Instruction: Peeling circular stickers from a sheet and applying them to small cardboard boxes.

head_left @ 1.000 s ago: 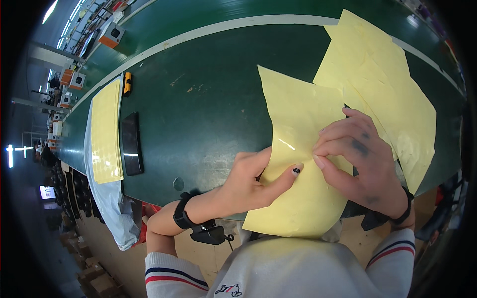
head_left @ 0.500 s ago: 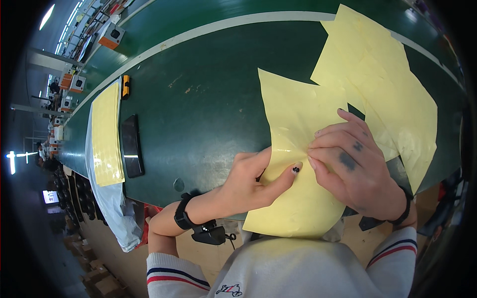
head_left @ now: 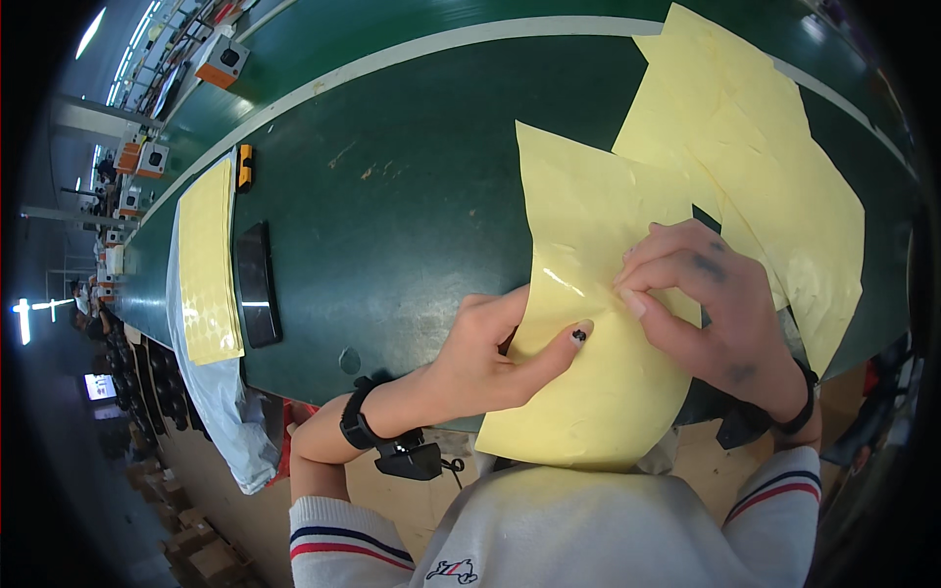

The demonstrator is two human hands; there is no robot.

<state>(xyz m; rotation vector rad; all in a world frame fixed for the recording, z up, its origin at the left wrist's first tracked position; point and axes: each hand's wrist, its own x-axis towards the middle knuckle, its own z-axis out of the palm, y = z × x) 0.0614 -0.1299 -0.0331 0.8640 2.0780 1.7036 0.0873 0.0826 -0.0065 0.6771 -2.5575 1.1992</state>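
Note:
A glossy yellow sheet [head_left: 588,392] stands bent in front of me, its lower end near my shirt. My left hand [head_left: 490,348] grips its left edge, thumb on the near face and the other fingers hidden behind. My right hand [head_left: 711,294] is closed in a pinch at the middle of the sheet, thumb and fingertips touching the surface. Whatever lies between those fingertips is too small to make out. Faint creases run across the sheet near them. More yellow sheets [head_left: 755,147] lie overlapping on the green table at the right, beyond my right hand.
On the green table [head_left: 412,196] at the left, a stack of yellow sheets [head_left: 208,265] lies on a pale plastic bag [head_left: 253,441] hanging over the edge. Beside it are a dark phone-like slab [head_left: 258,284] and an orange-and-black tool [head_left: 245,167]. Small boxes [head_left: 222,61] line the far left.
My right hand has turned, its fingers curling in more, and its pinch sits slightly higher. The creases there have eased. My left hand keeps its hold, and the sheet's top edge has risen slightly.

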